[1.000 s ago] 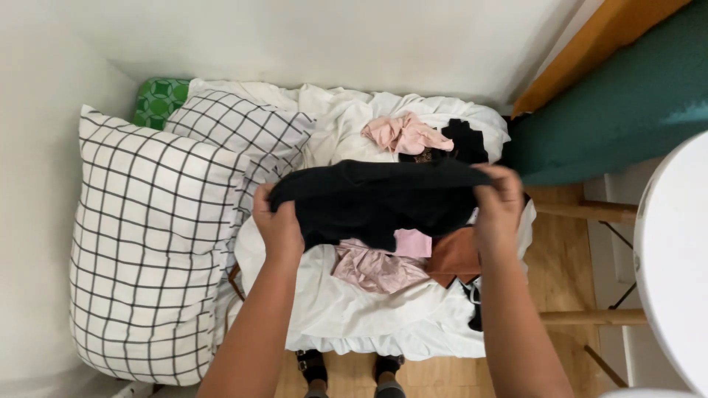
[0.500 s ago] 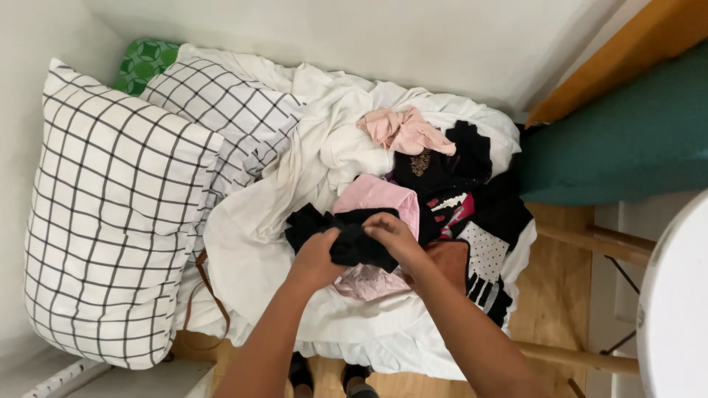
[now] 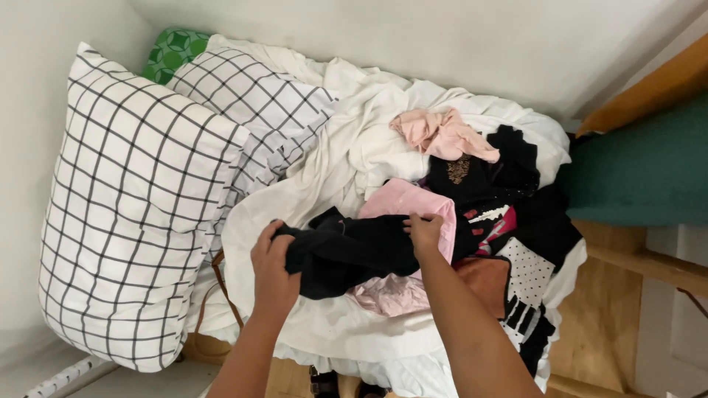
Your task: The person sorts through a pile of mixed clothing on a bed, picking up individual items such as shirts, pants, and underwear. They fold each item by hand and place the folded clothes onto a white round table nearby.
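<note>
1. The left hand (image 3: 274, 264) and right hand (image 3: 423, 230) are each gripping one end of a soft black fabric garment (image 3: 346, 250).
2. The garment is hanging bunched between them, over a crumpled white bedsheet (image 3: 324, 184).
3. A folded pink cloth (image 3: 413, 203) is lying just behind it.

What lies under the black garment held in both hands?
Under the black garment, a pink garment and pale pink cloth show on the white sheet. Anything directly beneath it is hidden.
</note>
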